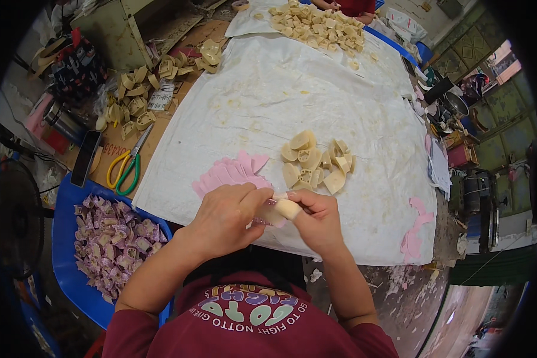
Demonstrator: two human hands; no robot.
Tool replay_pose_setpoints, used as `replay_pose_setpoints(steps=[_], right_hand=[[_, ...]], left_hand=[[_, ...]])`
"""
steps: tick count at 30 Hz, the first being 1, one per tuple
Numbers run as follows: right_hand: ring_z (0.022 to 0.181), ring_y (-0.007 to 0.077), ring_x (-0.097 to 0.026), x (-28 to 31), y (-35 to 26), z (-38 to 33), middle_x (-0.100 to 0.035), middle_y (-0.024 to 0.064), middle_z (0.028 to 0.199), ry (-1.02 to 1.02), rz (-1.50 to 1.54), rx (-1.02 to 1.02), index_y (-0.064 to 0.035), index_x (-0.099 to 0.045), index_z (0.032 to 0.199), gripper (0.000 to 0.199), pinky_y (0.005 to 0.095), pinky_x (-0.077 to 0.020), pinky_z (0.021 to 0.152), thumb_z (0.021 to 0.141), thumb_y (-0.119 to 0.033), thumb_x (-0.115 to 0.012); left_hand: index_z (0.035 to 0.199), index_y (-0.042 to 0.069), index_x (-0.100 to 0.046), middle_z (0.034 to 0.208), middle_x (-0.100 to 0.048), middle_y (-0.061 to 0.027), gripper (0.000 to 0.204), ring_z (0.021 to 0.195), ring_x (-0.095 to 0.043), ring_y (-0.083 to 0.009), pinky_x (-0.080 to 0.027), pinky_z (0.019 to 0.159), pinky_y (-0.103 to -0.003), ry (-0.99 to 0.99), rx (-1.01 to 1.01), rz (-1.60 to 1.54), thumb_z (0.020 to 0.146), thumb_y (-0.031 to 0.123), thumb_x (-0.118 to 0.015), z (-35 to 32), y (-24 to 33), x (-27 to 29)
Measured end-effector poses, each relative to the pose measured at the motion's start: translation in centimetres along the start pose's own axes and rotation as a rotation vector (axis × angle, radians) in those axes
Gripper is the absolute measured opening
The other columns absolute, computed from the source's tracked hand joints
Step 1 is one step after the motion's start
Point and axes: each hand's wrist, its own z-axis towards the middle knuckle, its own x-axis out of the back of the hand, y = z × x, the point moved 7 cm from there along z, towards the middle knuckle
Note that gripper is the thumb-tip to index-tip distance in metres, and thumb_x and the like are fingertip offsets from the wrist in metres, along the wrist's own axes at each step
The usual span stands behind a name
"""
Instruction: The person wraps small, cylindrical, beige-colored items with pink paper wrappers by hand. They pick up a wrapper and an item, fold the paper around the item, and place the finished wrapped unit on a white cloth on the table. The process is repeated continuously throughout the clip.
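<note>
Both hands meet at the near edge of the tabletop [340,107]. The left hand [224,218] and right hand [316,218] have their fingers closed on one cream piece [286,209] with pink wrap [268,216] about it. Just beyond the fingers lie pink sheets [230,173] and a pile of cream pieces [316,164]. Left of them sits a blue tray [65,262] of wrapped pieces [116,238].

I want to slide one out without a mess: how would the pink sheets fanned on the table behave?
The pink sheets look thin and flat, so probably light and floppy. They overlap in a fan, so dragging one likely shifts its neighbours. The white cloth beneath is wrinkled and might snag them.
</note>
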Motion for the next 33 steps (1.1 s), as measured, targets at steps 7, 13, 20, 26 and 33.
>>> replay_pose_setpoints(steps=[7, 13, 20, 26, 33], right_hand=[[0.081, 0.0055, -0.057, 0.1, -0.1, 0.0, -0.068, 0.0022, 0.091, 0.07, 0.006, 0.052, 0.0033, -0.067, 0.104, 0.017, 0.0215, -0.0469, 0.07, 0.09, -0.006, -0.061], [0.081, 0.0055, -0.057, -0.2, 0.5, 0.6, -0.067, 0.0009, 0.09, 0.044, 0.2, 0.021, 0.0036, -0.067, 0.106, 0.019, 0.0215, -0.0463, 0.07, 0.092, -0.008, -0.061], [0.082, 0.0056, -0.057, -0.6, 2.2, 1.3, -0.067, 0.0008, 0.094, 0.064, 0.348, -0.055, 0.0023, -0.066, 0.111, 0.022, 0.0211, -0.0463, 0.071, 0.094, -0.009, -0.058], [0.086, 0.0067, -0.056, -1.3, 1.2, 1.3, -0.065, 0.0013, 0.096, 0.146, 0.201, -0.037, 0.0017, -0.062, 0.119, 0.027, 0.0236, -0.0463, 0.076, 0.095, -0.007, -0.054], [0.1, 0.0119, -0.057, -1.2, 1.1, 1.0, -0.064, 0.0099, 0.111, -0.009, 0.005, 0.037, 0.003, -0.061, 0.12, 0.029, 0.0255, -0.0465, 0.086, 0.092, -0.001, -0.055]], left_hand=[[0.106, 0.004, -0.061, 0.078, -0.063, -0.0084, 0.047, 0.063, -0.063, -0.0222, -0.05, 0.056, -0.031, 0.133, 0.035, -0.038, 0.063, 0.01, -0.079, 0.3, 0.0, 0.2], [0.1, 0.002, -0.059, 0.076, -0.066, -0.0089, 0.042, 0.058, -0.063, -0.0149, -0.05, 0.051, -0.027, 0.212, 0.191, -0.189, 0.066, 0.013, -0.08, -0.6, -1.1, -1.1], [0.095, 0.002, -0.057, 0.072, -0.066, -0.0082, 0.038, 0.059, -0.064, -0.0127, -0.05, 0.052, -0.026, 0.313, 0.34, -0.242, 0.067, 0.015, -0.081, -0.5, -1.9, -1.4], [0.092, 0.001, -0.056, 0.071, -0.065, -0.0072, 0.038, 0.058, -0.061, -0.0104, -0.049, 0.051, -0.025, 0.364, 0.401, -0.261, 0.067, 0.015, -0.081, -0.8, -3.1, -2.5], [0.104, 0.001, -0.058, 0.067, -0.061, -0.0056, 0.036, 0.057, -0.058, -0.0113, -0.045, 0.053, -0.026, 0.123, 0.346, -0.607, 0.076, 0.015, -0.075, -0.4, -3.7, -2.2]])
